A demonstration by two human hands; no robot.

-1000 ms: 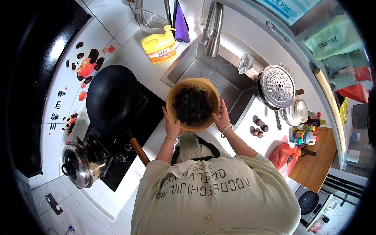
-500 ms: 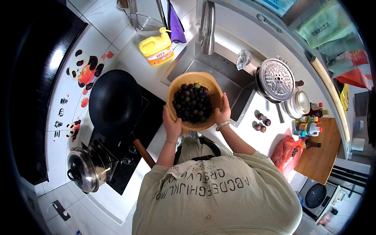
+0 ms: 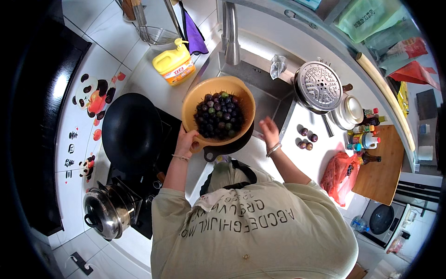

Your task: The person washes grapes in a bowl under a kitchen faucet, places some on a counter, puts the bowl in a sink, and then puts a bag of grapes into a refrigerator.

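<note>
A yellow-orange colander (image 3: 246,96) is tilted in front of me, at the near edge of the sink. It holds many round, dark purple fruits (image 3: 220,116), a few of them greenish. My left hand (image 3: 187,141) grips the colander's near-left rim, beside its looped handle. Under the colander, a dark brown basin (image 3: 226,149) shows its near side and a ring-shaped handle. To the right, my right hand (image 3: 269,132) is off the colander, its fingers apart and holding nothing.
A steel sink (image 3: 260,83) with a faucet (image 3: 231,51) lies beyond. Left are a black wok (image 3: 132,132), a steel pot (image 3: 108,211) and a yellow detergent jug (image 3: 174,65). Right are several loose fruits (image 3: 304,132), a steamer plate (image 3: 319,84) and a red plastic bag (image 3: 339,174).
My right hand has let go of the colander and moved off to its right. The colander now tilts, its handle and the dark basin beneath showing. The view has shifted slightly.
</note>
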